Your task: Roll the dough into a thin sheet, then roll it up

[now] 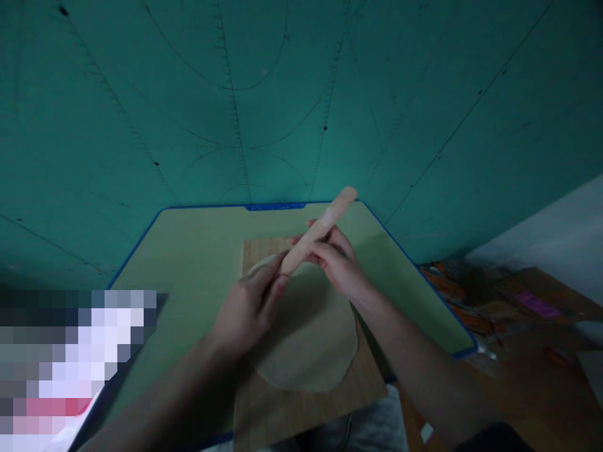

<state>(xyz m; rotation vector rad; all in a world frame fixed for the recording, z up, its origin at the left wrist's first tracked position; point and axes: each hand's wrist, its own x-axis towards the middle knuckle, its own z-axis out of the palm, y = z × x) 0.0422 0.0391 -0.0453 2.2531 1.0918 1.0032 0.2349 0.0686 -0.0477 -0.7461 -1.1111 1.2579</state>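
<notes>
Working over a light-brown rectangular wooden board (282,417), and holding up a pale, straight wooden rolling pin (316,232), slanted above the far part of the board. Clamped on the pin's lower end with the bare left hand (245,307), thumb and finger together. Reaching round the pin's middle with the bare right hand (343,257), fingers curled behind; can't tell whether gripping tight or only cradling.

Now spotting on the board a broad, round, cream-coloured sheet (311,333), dough by the look of it. Already flattened and spread across most of the board, so well along on that count! Slightly wavy at the rim; can't call from here whether any unevenness is left.

Beneath the board, seeing a pale greenish-yellow table top (202,251) edged in blue. Beyond the board, facing a dark green wall-like backdrop (264,119) covered in ruled lines and arcs. Well right of the board, making out a dim brown floor (532,389) and blurred clutter (471,292).
</notes>
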